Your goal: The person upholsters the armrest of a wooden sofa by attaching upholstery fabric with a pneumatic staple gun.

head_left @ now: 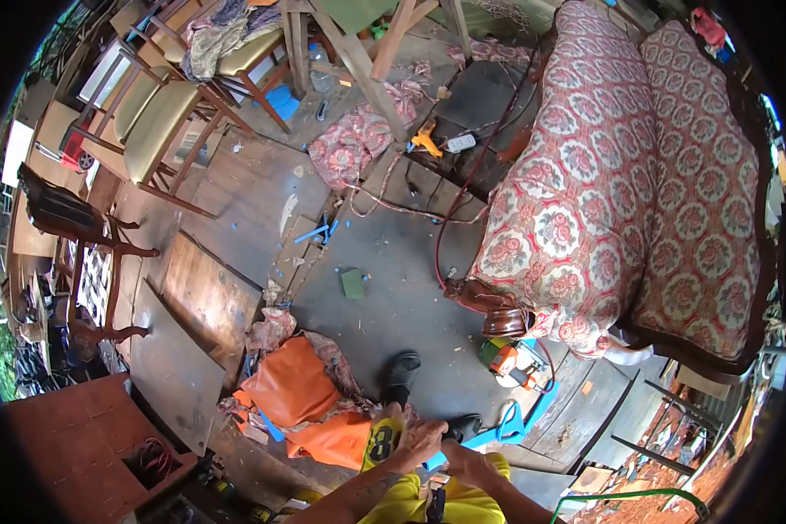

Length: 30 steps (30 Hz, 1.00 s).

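Low in the view, my left hand (pixel 419 444) and my right hand (pixel 472 466) are close together in front of my yellow shorts, both with fingers closed. A blue strip (pixel 517 423) runs from between them toward the right, bending and looping on the floor. Its near end shows in the gap between the hands; the fingertips are partly hidden. Beyond it lies an orange and white tool (pixel 517 370) by the corner of a sofa (pixel 576 192) in floral fabric. Orange material (pixel 301 384) lies bunched on the floor left of my shoe (pixel 401 374).
Chairs with tan seats (pixel 159 122) and a carved dark wooden chair frame (pixel 65 205) stand at left. A reddish-brown box (pixel 87 445) occupies the lower left. A hose (pixel 450 227), an orange-yellow tool (pixel 425 138), a white power strip (pixel 461 142) and floral cloth (pixel 354 148) lie ahead.
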Available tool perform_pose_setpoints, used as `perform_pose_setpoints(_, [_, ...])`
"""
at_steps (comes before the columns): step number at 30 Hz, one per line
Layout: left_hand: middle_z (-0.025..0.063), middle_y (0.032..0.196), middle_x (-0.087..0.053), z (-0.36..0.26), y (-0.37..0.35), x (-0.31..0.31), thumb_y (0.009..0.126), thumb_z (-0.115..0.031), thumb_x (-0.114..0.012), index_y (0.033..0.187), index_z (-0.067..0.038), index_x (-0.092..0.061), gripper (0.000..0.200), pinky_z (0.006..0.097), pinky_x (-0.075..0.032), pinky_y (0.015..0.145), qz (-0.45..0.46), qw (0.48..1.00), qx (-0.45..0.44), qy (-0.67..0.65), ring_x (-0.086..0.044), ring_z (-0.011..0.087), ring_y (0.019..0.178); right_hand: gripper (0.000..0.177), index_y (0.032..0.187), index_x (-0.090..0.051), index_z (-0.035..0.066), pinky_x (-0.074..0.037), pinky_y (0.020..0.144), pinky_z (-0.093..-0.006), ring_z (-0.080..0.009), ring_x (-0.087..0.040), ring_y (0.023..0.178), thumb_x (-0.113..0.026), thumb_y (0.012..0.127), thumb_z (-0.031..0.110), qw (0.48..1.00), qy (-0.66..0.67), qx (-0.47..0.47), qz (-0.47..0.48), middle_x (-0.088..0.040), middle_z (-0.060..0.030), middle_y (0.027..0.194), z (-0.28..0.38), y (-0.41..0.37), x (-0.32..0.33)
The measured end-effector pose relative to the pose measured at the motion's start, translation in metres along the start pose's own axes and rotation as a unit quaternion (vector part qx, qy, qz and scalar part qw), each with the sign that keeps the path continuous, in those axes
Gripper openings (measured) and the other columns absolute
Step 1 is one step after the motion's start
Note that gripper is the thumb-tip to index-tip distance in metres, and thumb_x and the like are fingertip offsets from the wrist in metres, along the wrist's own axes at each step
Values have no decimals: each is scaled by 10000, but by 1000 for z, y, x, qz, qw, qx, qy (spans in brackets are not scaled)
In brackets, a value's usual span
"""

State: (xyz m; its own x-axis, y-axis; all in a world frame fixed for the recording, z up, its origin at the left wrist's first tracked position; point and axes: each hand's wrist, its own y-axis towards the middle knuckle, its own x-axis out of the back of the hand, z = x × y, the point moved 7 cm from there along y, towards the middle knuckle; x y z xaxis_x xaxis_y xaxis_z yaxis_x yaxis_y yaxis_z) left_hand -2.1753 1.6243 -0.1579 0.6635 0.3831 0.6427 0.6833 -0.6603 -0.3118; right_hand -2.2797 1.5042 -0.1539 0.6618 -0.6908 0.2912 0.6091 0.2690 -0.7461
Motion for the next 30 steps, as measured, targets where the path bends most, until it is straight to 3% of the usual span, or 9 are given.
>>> perform_pose_setpoints(5, [75, 745, -623, 20, -24, 100, 1007, -307, -538, 929, -88, -577, 236, 389, -502, 584, -212, 937, 155, -228, -613, 254, 611, 379, 1191, -612, 89, -524, 854, -420, -334, -652, 1017, -695, 864, 263, 993, 14, 93, -78, -661, -155, 1118, 104, -73, 71])
perform_pose_setpoints(7, [41, 715, -591, -9, -13, 199, 1016, -262, -549, 887, -65, -595, 239, 307, -469, 532, -338, 720, 220, -564, -566, 163, 562, 260, 1116, -692, 106, -556, 798, -375, -298, -698, 924, -701, 888, 232, 995, -16, -45, -83, -722, -113, 1018, 153, -84, 131])
perform_pose_setpoints(8, [19, 751, -586, -21, -7, 269, 1003, -170, -577, 952, -38, -616, 147, 241, -450, 543, -331, 793, 209, -467, -549, 99, 591, 223, 1088, -704, 104, -560, 763, -361, -296, -705, 877, -707, 883, 194, 977, -22, 38, -211, -728, -109, 979, 185, -90, 173])
perform_pose_setpoints(13, [39, 777, -586, -136, -71, 561, 903, -32, -588, 887, -39, -604, 24, 241, -464, 660, -627, 710, -130, -293, -588, 147, 739, 116, 817, -635, -7, -473, 559, -315, -193, -569, 574, -550, 867, 54, 656, -45, 398, -639, -601, -61, 676, 418, -212, 386])
perform_pose_setpoints(16, [14, 619, -534, -187, -114, 623, 824, 0, -643, 759, -40, -598, 89, 247, -435, 576, -471, 592, -387, -527, -568, 176, 660, 105, 868, -558, 28, -426, 517, -304, -170, -515, 567, -523, 919, 113, 686, -32, 451, -570, -540, -34, 676, 481, -245, 404])
perform_pose_setpoints(20, [-77, 961, -596, -279, -117, 629, 980, -259, -573, 1157, -258, -602, 179, 278, -469, 738, -633, 683, -363, 19, -536, 91, 865, 134, 1049, -394, 170, -411, 496, -362, -210, -510, 631, -515, 996, 150, 709, -18, 499, -499, -537, -84, 813, 543, -269, 395])
perform_pose_setpoints(24, [-91, 831, -506, -281, -121, 640, 1013, -268, -517, 1129, -247, -566, 128, 283, -459, 694, -623, 695, -353, 64, -500, 81, 794, 580, 1251, -319, 69, -434, 499, -331, -215, -511, 695, -569, 787, -172, 747, -148, 371, -531, -509, -110, 920, 559, -272, 391])
perform_pose_setpoints(28, [-63, 943, -477, -266, -92, 642, 1007, -507, -457, 1209, -195, -466, 372, 367, -458, 793, -470, 820, -327, -15, -483, 134, 794, 320, 880, -586, 106, -386, 601, -360, -177, -482, 628, -604, 910, 424, 675, -64, 467, -568, -477, -9, 717, 531, -258, 403])
perform_pose_setpoints(30, [37, 736, -553, -240, -85, 612, 918, -267, -558, 846, -76, -566, 203, 375, -499, 744, -608, 723, -307, -115, -532, 199, 699, 274, 971, -685, 107, -475, 529, -263, -141, -586, 539, -809, 751, 214, 736, -102, 449, -496, -578, 21, 677, 524, -253, 410])
